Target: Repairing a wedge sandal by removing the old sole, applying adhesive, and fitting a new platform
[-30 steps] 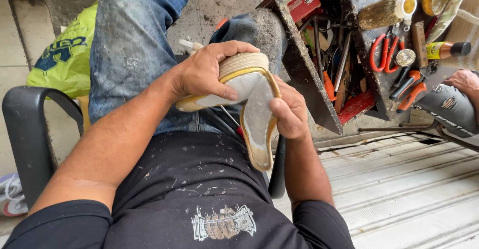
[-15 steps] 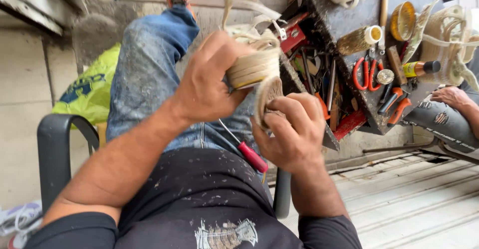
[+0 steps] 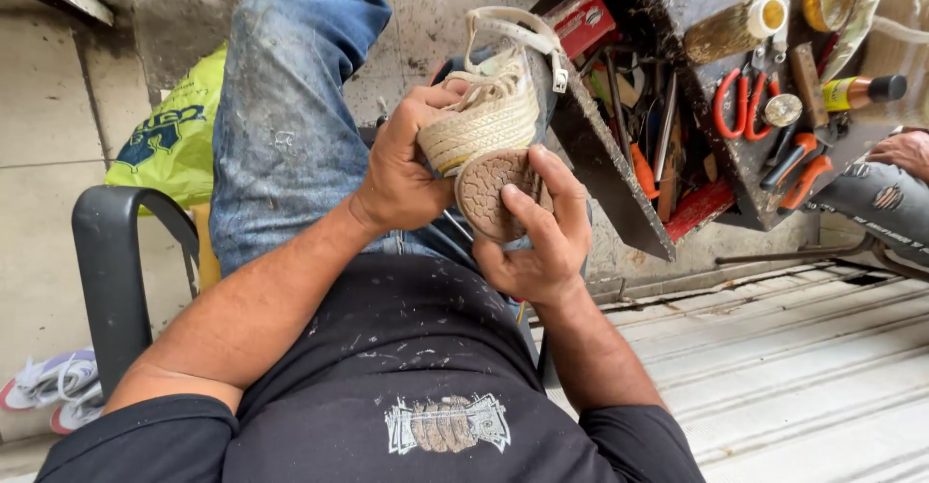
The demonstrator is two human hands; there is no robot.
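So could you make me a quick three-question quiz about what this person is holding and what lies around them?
1. True or false: both hands hold the rope-soled wedge sandal.
2. Which hand presses its fingers on the brown heel sole? A) left hand B) right hand
3. What colour are the handles of the scissors in the tool tray?

Key: 1 true; 2 B; 3 red.
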